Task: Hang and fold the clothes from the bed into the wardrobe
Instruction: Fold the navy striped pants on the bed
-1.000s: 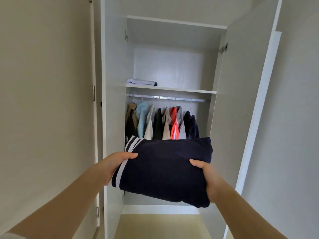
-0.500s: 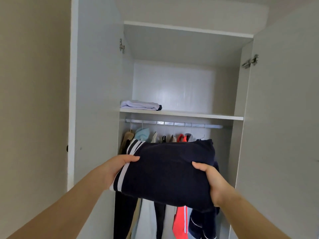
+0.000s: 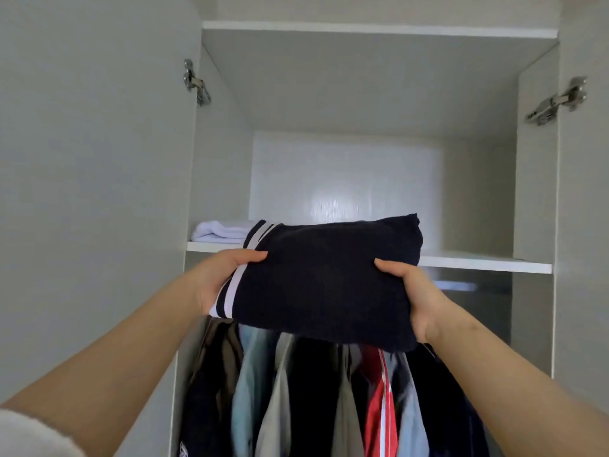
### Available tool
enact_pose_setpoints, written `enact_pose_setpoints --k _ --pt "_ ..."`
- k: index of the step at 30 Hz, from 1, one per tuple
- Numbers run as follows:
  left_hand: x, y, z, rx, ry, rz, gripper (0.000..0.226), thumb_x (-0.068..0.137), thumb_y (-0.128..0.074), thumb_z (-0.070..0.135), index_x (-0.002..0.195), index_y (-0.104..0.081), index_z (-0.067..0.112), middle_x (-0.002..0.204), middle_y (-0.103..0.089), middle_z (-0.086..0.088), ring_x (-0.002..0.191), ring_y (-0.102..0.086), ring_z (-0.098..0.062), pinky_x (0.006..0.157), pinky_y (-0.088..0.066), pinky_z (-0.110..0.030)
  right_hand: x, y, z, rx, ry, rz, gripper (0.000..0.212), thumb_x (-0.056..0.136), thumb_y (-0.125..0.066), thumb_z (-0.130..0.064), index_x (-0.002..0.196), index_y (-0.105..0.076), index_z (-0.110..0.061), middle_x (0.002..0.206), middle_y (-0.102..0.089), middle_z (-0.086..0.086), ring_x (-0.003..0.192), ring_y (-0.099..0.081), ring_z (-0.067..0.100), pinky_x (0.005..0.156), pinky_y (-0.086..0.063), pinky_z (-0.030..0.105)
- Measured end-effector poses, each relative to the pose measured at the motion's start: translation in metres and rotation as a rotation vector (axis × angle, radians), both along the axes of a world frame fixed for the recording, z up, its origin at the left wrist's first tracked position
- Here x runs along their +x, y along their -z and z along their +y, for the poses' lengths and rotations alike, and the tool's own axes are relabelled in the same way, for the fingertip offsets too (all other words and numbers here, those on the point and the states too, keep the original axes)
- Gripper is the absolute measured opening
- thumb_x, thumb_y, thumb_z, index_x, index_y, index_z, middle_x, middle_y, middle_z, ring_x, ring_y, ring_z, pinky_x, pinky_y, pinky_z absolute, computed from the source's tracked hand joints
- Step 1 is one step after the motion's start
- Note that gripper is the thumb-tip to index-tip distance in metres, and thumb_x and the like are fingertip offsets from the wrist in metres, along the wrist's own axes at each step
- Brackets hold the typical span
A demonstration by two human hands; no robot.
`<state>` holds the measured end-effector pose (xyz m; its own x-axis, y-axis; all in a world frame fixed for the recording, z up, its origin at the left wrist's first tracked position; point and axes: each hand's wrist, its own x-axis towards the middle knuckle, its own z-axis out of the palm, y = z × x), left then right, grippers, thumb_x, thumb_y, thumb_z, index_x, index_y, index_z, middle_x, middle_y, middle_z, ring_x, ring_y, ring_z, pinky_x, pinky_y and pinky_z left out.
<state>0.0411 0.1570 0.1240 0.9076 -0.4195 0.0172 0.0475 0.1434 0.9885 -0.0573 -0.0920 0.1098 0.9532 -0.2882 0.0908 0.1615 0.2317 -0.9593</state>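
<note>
1. Height is the main change: you have lifted the folded navy garment [image 3: 323, 282] from in front of the hanging clothes [image 3: 296, 390] up to the level of the shelf [image 3: 478, 263]. Its far edge now shows above the shelf's front edge.
2. Your left hand [image 3: 217, 278] grips the white-striped end, thumb on top and fingers tucked out of sight beneath.
3. Your right hand [image 3: 412, 291] grips the plain end the same way, so the bundle is carried between both hands and stays flat.
4. Most of the garment hangs out past the shelf's front edge, toward you. I cannot tell whether its far edge rests on the board or floats just over it.
5. A folded white garment [image 3: 224, 230] lies at the shelf's left end. The striped corner overlaps it in this view; contact cannot be judged.
6. For the task, this looks like the start of the placing step: the fold is done and the piece is lined up with the middle of the shelf, where bare board shows to the right. You will probably need to slide it in level so the fold does not catch on the front edge.
7. Half a second ago the whole rail [image 3: 458, 286] was in view above the bundle; now only a blurred stretch shows beside your right hand. You have also stepped closer, so the wardrobe [image 3: 224, 159] fills the view, and your grip is unchanged.
</note>
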Motion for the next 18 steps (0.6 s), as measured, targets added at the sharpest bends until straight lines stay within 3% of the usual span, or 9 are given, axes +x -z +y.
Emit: enact_pose_setpoints --k 3,8,12,16,18 --pt "0.036 -0.034 -0.018 0.003 -0.036 -0.069 0.023 0.079 -0.063 0.024 0.091 -0.067 0.005 0.078 -0.072 -0.015 0.060 -0.069 -0.028 0.062 -0.055 -0.036 0.044 -0.037 -0.023 -0.034 -0.038 -0.051 0.021 0.081 -0.064 -0.028 0.094 -0.070 -0.013 0.084 -0.074 0.011 0.068 -0.072 0.029 0.054 -0.055 0.033" --pt "0.090 -0.085 -0.024 0.056 -0.088 -0.166 0.024 0.086 -0.059 0.024 0.097 -0.066 0.005 0.083 -0.073 -0.013 0.066 -0.070 -0.025 0.061 -0.056 -0.031 0.115 -0.083 -0.036 -0.093 -0.071 -0.114 0.018 0.081 -0.065 -0.029 0.089 -0.070 -0.014 0.078 -0.074 0.008 0.061 -0.071 0.026 0.055 -0.052 0.031" --pt "0.130 -0.116 -0.014 0.231 -0.160 -0.338 0.036 0.090 -0.056 0.019 0.121 -0.055 0.002 0.109 -0.066 -0.017 0.088 -0.063 -0.028 0.076 -0.050 -0.036 0.162 -0.102 -0.026 -0.121 -0.087 -0.129 0.017 0.080 -0.065 -0.029 0.087 -0.069 -0.014 0.074 -0.074 0.007 0.059 -0.071 0.026 0.056 -0.051 0.031" --pt "0.170 -0.141 0.000 0.350 -0.214 -0.413 0.028 0.089 -0.059 0.013 0.116 -0.058 0.004 0.095 -0.068 -0.012 0.083 -0.064 -0.025 0.070 -0.050 -0.036 0.204 -0.125 -0.011 -0.166 -0.060 -0.136 0.014 0.080 -0.066 -0.030 0.083 -0.066 -0.017 0.064 -0.072 0.004 0.050 -0.068 0.022 0.049 -0.050 0.026" --pt "0.191 -0.150 0.003 0.444 -0.309 -0.449 0.030 0.088 -0.060 0.008 0.118 -0.055 0.003 0.103 -0.065 -0.014 0.089 -0.061 -0.028 0.076 -0.047 -0.038 0.226 -0.134 0.002 -0.184 -0.025 -0.120 0.012 0.081 -0.066 -0.029 0.082 -0.064 -0.017 0.058 -0.070 0.004 0.048 -0.067 0.022 0.047 -0.049 0.025"
